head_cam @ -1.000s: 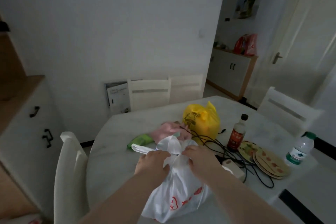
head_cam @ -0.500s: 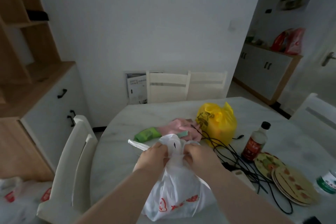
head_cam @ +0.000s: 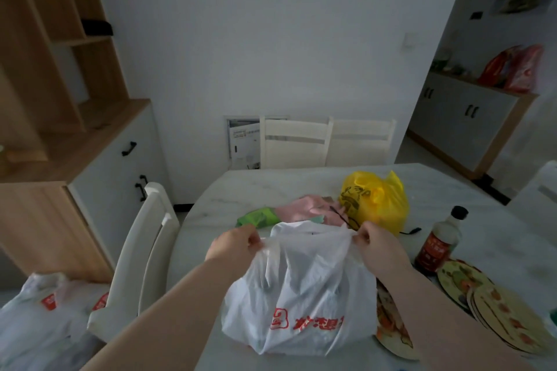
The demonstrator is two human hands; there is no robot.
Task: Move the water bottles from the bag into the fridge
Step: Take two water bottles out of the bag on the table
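Marble bench (head_cam: pixel 271 187): pale, rounded at its left edge.
White bag (head_cam: pixel 301 295): stands at the bench's near edge, mouth pulled wide; its contents are hidden.
Yellow bag (head_cam: pixel 376 202): behind it, toward the far edge.
Plates (head_cam: pixel 512 319): stacked at the right edge.
Left hand (head_cam: pixel 232 245): pinches the bag's left handle.
Right hand (head_cam: pixel 378 245): pinches its right handle.
Dark bottle (head_cam: pixel 438 245): upright, just beside the plates.

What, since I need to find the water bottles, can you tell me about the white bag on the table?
The white bag is thin, crinkled plastic with red print low on its front. It sits bulging on the pale table, near its front edge. The left hand and right hand each pinch one side of its top, stretching the mouth. Its lower right overlaps a patterned plate. Contents are hidden.
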